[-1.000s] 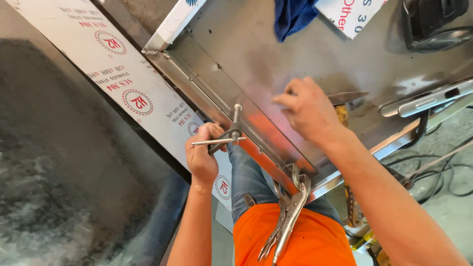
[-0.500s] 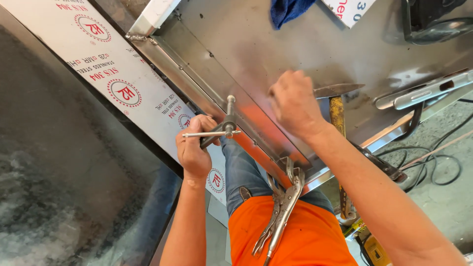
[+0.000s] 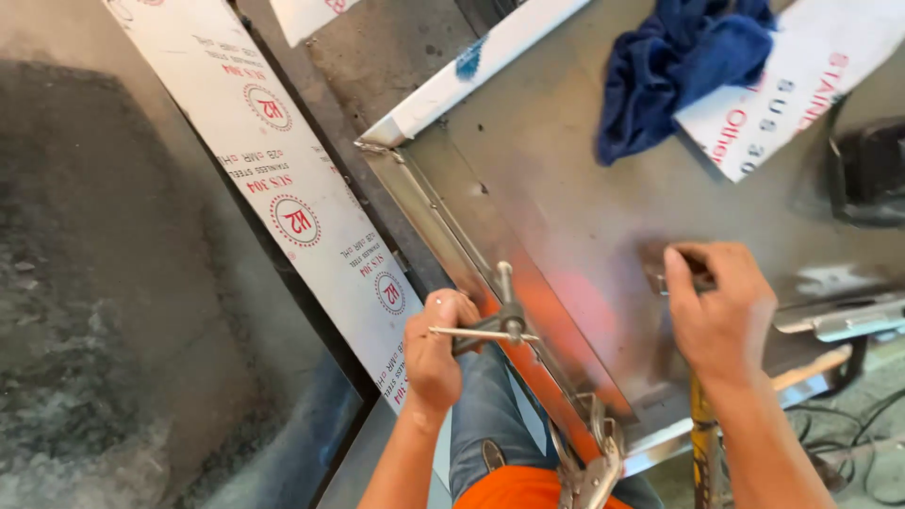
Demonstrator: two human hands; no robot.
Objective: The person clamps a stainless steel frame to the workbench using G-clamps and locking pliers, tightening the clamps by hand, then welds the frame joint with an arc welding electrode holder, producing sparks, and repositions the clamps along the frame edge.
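Here the left hand [image 3: 436,353] grips a clamp [image 3: 500,325]; blue rag [image 3: 674,66] lies well apart

Rough grey concrete floor [image 3: 104,311] at left, mottled and dusty, under flat daylight. Film-wrapped white panel [image 3: 302,217] leaning along a metal workbench [image 3: 566,188], crumpled blue rag [image 3: 679,66] on top. Black cables [image 3: 867,434] coiled at lower right.

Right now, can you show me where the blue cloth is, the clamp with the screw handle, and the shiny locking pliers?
blue cloth [image 3: 674,71], head view, on its crumpled middle.
screw clamp [image 3: 507,316], head view, on its body by the crossbar, held by the left hand [image 3: 436,353].
locking pliers [image 3: 594,467], head view, on the handles.
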